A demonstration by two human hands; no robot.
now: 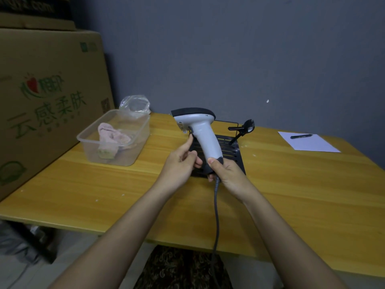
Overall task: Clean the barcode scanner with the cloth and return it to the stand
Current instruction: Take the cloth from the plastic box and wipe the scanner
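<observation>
Above the counter (270,184), over the black slotted stand base (233,151), the barcode scanner (200,130) is held upright, head at top facing left, grey cable (216,205) hanging off the handle butt toward the counter's near edge.

Right hand (227,174) is clamped round the lower handle, thumb up the near face, fingers wrapped behind. Left hand (181,161) is loosely curled, not gripping: forefinger tip touches the scanner at the trigger area just under the head, other fingers apart from the handle.

Handling, judged: rigid plastic shell, probably light, smooth and a bit slick, so a full wrap on the handle is the safe hold; present grip looks sound. Scan window at the head front is likely the scratch-prone part, so wipe it gently. Cable adds drag and could snag on the counter edge when turning the unit.

Cloth (112,138), pinkish and crumpled, lies inside the clear plastic tub (83,140), well left of both hands; neither hand holds it. Soft and limp, any pinch will lift it. Left hand is the free one to fetch it.

Stand cradle (245,127), a black fork on a bent arm, sits just right of and behind the scanner, empty. Paper sheet (308,142) with pen (301,136) far right. Cardboard box (45,101) far left.
</observation>
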